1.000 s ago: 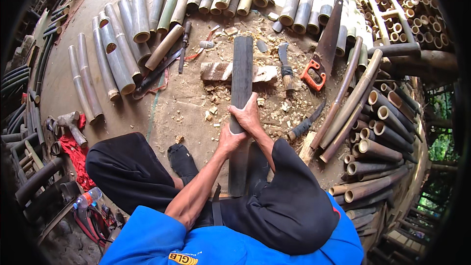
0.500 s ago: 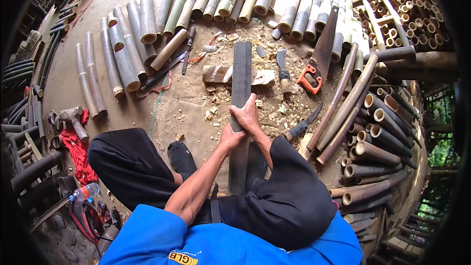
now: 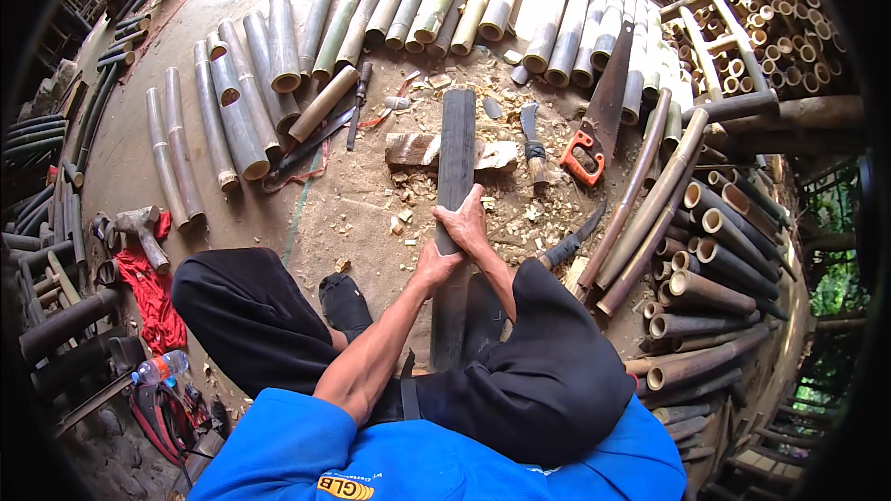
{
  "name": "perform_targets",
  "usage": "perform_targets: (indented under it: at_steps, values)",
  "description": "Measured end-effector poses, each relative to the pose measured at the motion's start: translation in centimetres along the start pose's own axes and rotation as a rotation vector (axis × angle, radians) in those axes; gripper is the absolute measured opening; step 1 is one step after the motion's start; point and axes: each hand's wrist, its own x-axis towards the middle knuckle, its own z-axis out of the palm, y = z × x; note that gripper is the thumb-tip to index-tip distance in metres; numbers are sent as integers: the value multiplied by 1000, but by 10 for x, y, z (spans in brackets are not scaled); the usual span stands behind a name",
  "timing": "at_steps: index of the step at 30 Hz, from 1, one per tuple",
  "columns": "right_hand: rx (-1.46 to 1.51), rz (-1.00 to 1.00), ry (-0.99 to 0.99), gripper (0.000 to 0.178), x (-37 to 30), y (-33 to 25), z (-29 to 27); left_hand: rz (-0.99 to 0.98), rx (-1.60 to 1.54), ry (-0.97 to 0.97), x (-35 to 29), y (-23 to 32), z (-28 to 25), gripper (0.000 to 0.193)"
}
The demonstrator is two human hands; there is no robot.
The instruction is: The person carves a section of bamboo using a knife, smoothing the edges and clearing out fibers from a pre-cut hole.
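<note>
Between the knees, both hands (image 3: 455, 241) clasp the long dark plank (image 3: 456, 144).

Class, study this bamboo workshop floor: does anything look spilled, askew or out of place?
Pale wood chips lie scattered over the floor around the wooden block. A red cloth lies crumpled beside the hammer. Both hands grip the dark bamboo slat, which looks straight.
</note>
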Motion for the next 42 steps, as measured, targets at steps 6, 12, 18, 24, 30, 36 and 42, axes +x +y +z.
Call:
perform_targets:
  at_steps: [6, 12, 18, 24, 30, 36, 42]
  values:
    - [-180, -147, -436, 100, 14, -2, -78, -72, 217, 15, 14, 7, 3, 87]
    - [-542, -104, -510, 61, -33, -86, -201, 111, 418, 423, 5, 6, -9, 96]
    - [-789, -194, -388, 48, -46, -161, -258, -2, 137, 189, 45, 0, -31, 66]
    - [-896, -264, -257, 51, -44, -162, -210, -21, -113, 453, 38, 5, -28, 24]
    - [-816, -315, 11, 45, 37, -44, -221, 206, -195, 285, 71, 109, -24, 42]
    - [-709, -213, 166, 40, 133, 24, -164, 397, 293, 288, 188, 202, -48, 67]
    - [-728, -35, 157, 65, 181, 49, -147, 293, 293, 202, 263, 207, -37, 58]
